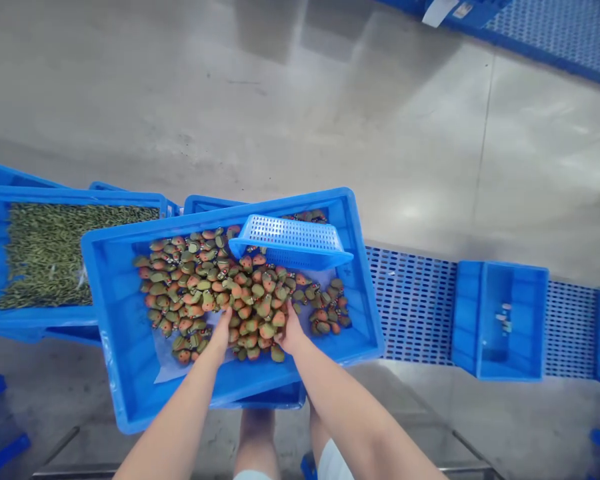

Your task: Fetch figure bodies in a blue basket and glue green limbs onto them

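While a crate of small green pieces (55, 250) sits at the far left on stacked blue bins, a person leans over a large blue crate (125, 313) that rests tilted across other bins, its near corner jutting toward the viewer. Inside it lies a heap of small orange-and-green trinkets (215, 287), spread over a pale sheet (164, 367) that lines the bottom. The left hand (221, 332) reaches in from below and presses into the near edge of the heap, its fingers buried among the pieces, so whether they are spread or curled cannot be told. Just beside it, with a small clump of trinkets between the two, the right hand (291, 331) also digs into the pile, fingers pushed under the pieces and hidden in the same way; neither hand is seen clamped on any single item. Above the hands, a small blue mesh basket (290, 241) lies tipped on its side on top of the heap, near the crate's far rim. To the right, a perforated blue platform (413, 303) runs along the grey concrete floor (300, 100), and on it stands a smaller blue bin (513, 320) holding only a few small pieces (503, 317). Bare knees show below the crate.
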### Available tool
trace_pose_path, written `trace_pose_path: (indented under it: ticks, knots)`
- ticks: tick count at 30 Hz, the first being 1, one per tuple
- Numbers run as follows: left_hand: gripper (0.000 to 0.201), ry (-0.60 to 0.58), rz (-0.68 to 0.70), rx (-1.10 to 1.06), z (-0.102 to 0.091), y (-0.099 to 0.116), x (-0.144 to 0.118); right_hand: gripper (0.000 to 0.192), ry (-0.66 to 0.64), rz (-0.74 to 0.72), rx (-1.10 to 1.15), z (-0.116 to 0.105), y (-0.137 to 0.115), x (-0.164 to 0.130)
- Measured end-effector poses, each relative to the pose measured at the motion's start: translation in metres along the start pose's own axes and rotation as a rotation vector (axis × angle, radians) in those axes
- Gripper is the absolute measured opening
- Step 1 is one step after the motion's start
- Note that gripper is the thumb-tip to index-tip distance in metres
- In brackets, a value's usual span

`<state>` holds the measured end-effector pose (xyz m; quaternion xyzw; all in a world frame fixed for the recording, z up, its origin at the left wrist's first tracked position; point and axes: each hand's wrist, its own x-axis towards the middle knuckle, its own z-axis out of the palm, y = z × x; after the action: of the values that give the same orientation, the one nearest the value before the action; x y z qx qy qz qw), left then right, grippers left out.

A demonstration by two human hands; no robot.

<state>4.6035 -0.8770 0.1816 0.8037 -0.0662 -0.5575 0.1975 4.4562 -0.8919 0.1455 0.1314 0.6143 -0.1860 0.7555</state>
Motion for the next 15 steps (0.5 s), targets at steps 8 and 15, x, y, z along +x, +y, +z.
trace_pose_path:
  ticks: [8,15]
  knots:
    - [0.045,-0.146,0.121,-0.202,0.057,0.079,-0.01,0.041,-0.084,-0.269,0.161,0.024,-0.064,-0.007]
    - [0.03,0.172,0.382,0.056,0.009,0.111,-0.006,0.033,0.239,-0.544,-0.116,-0.04,-0.092,-0.026]
